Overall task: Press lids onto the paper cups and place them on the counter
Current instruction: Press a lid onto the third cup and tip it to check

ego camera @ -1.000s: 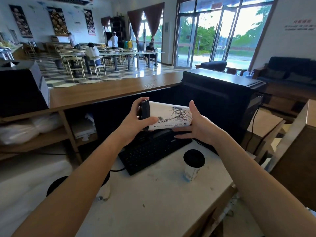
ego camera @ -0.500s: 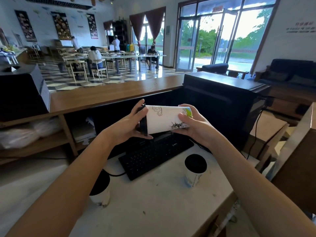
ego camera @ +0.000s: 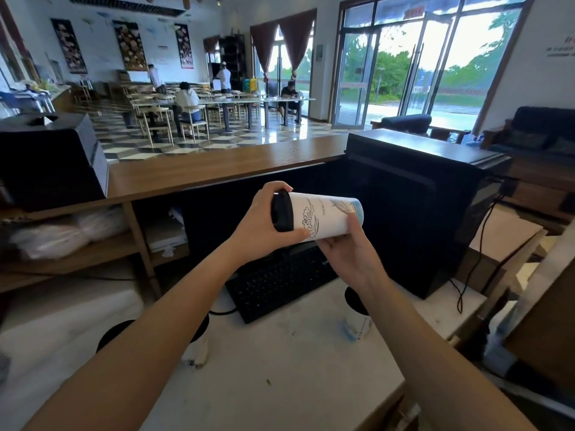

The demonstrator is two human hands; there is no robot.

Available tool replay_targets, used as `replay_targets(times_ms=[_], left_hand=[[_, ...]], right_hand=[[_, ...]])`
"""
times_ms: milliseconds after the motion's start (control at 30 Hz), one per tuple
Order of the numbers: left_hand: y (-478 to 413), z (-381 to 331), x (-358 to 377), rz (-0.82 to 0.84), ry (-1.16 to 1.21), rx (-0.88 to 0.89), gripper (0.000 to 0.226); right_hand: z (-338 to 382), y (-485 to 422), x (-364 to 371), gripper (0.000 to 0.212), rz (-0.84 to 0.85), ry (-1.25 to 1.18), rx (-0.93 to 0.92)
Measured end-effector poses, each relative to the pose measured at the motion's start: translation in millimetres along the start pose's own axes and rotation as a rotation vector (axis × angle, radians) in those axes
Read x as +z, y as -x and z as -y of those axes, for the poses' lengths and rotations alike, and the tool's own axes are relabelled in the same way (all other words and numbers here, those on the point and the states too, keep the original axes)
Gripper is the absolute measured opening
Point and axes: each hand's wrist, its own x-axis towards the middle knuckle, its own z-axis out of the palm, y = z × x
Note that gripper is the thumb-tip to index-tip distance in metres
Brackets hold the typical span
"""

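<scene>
A white paper cup (ego camera: 323, 217) with ink drawings lies on its side in the air above a black keyboard (ego camera: 280, 283). Its black lid (ego camera: 281, 213) sits on the left end. My left hand (ego camera: 264, 222) wraps around the lid end, thumb under the rim. My right hand (ego camera: 348, 253) holds the cup body from below near its base. On the white worktop (ego camera: 280, 384) two more lidded cups stand upright: one (ego camera: 357, 315) partly behind my right forearm, one (ego camera: 197, 346) partly behind my left forearm.
A long wooden counter (ego camera: 217, 169) runs across behind the cup. A black box (ego camera: 49, 160) sits on its left end and a black monitor back (ego camera: 420, 200) at the right. Another black lid (ego camera: 113, 332) shows at the left. Shelves with white bags lie below left.
The cup has been turned in my hands, so different drawings face up, and it sits slightly higher. My right hand moved from the cup's side to beneath it.
</scene>
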Motion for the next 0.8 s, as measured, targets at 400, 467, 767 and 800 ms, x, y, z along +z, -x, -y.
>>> replay_targets(times_ms=[400,467,767,800], left_hand=[[-49.7,0.5,8.9,0.071,-0.032,-0.157,0.09],[-64.7,-4.3,7.3,0.06,-0.039,-0.176,0.091],[-95.3,1.4,20.9,-0.012,0.072,-0.249,0.091],[-94.3,5.3,25.0,-0.012,0.088,-0.275,0.087]], right_hand=[[56.4,-56.8,51.5,0.023,-0.149,0.092,-0.164],[73.1,-67.1,67.4,0.014,-0.133,0.183,-0.198],[106.9,-104.4,114.3,0.04,-0.083,0.893,-0.281],[104.4,-106.6,117.3,0.044,-0.085,0.988,-0.278]])
